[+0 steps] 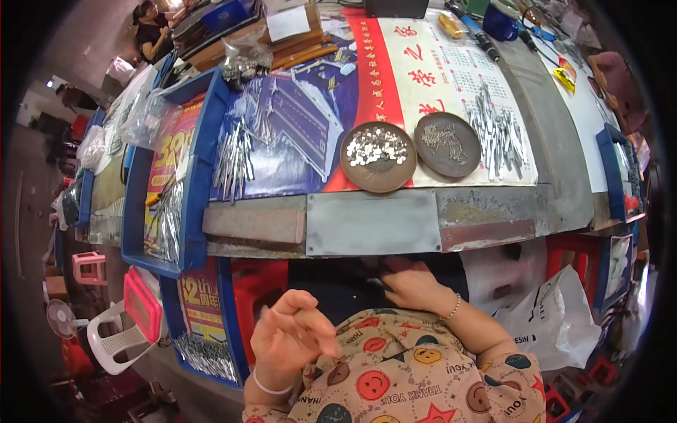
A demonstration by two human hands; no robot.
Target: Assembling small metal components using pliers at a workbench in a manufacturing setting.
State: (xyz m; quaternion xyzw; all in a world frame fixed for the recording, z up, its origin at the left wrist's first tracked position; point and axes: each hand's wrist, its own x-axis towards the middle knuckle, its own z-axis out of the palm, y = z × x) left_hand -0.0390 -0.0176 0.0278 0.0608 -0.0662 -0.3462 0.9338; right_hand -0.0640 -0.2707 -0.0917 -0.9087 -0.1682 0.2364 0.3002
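Table (564,176): poster (289,134), brown dishes (381,181) atop | white chair (121,345) left of it | before it: left grip (317,321) apart, right grip (415,285) can't tell

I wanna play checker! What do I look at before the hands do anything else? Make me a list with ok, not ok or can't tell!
1. Left hand has nothing in it: ok, it is raised with bent fingers and no thing shows there.
2. Right hand has nothing in it: cannot tell, its fingertips are too dim and blurred.
3. Left brown dish sits flat with its shiny round bits inside: ok.
4. Right brown dish sits flat with its small bits inside: ok.
5. Metal strips right of the dishes lie neatly lined up: not ok, they are spread untidily.
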